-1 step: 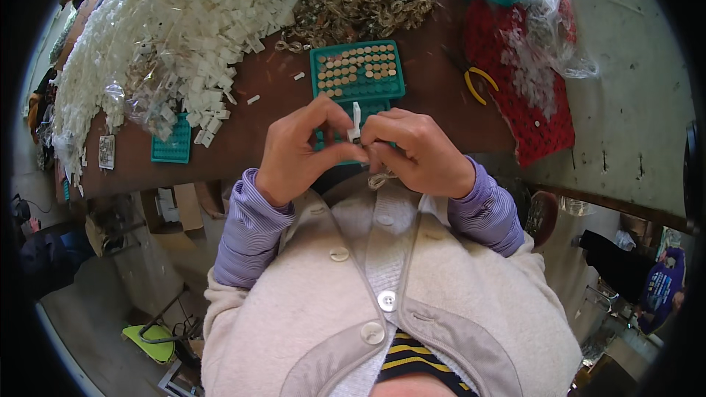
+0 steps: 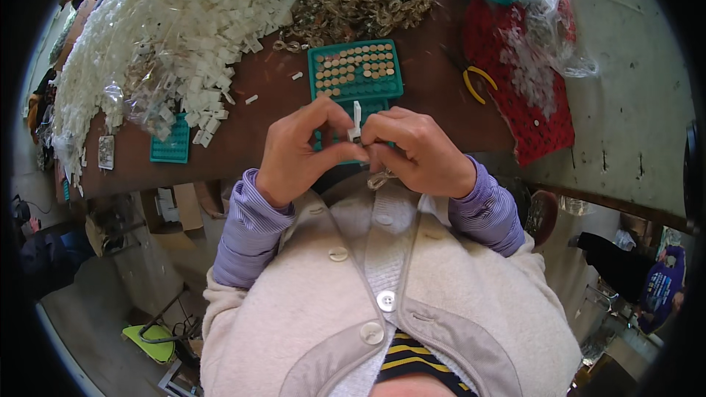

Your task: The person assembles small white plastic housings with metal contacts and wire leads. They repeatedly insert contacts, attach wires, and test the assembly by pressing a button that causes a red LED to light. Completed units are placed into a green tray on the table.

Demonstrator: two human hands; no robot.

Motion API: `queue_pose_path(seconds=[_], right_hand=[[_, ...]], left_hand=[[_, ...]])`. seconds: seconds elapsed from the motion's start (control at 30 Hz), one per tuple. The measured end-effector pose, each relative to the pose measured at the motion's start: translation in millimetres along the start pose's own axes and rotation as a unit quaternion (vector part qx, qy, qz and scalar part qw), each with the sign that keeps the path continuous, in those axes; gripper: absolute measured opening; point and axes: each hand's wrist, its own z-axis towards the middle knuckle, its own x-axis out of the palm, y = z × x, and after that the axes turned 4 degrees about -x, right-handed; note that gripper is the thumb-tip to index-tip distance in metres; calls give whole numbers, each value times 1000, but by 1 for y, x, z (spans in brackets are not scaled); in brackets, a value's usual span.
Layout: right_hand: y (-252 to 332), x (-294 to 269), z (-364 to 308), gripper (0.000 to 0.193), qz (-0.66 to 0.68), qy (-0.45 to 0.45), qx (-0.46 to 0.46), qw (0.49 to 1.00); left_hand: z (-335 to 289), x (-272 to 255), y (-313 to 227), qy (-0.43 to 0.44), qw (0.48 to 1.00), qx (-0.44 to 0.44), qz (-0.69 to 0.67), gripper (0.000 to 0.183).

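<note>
My left hand [image 2: 298, 154] and my right hand [image 2: 419, 154] meet above the near edge of the brown table [image 2: 250, 132]. Together their fingertips pinch a small white plastic piece [image 2: 357, 119] that stands upright between them. A small metal ring part [image 2: 380, 179] hangs under my right hand. Just beyond the fingers lies a teal tray [image 2: 357, 92] with rows of round brass parts. A second teal tray [image 2: 375, 108] is partly hidden under my hands.
A large heap of white plastic pieces [image 2: 162, 37] covers the table's left. A pile of brass rings [image 2: 353, 4] lies at the back. A small teal tray [image 2: 170, 140] sits left, yellow-handled pliers [image 2: 478, 81] and a red mat [image 2: 529, 103] with clear bags right.
</note>
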Motion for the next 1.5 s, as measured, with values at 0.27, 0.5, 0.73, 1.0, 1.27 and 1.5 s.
queue_pose_path(seconds=[0.27,0.5,0.73,1.0,1.27,1.5], right_hand=[[-8,7,-15,17,-229,-222,-58,946],[-14,19,-16,16,-180,-242,-56,952],[-15,24,-4,17,-213,-177,-108,955],[-60,13,48,16,-273,-200,-77,938],[-63,15,54,12,-279,-163,-105,940],[-24,18,35,15,-226,-220,-148,937]], left_hand=[[-5,50,-14,-89,935,-191,-285,19],[-4,51,-2,-107,891,-245,-368,21],[-20,52,1,-104,908,-229,-335,25],[-14,12,17,-179,895,-211,-349,35],[-10,20,18,-140,868,-238,-413,36],[-9,39,7,-134,886,-183,-404,35]])
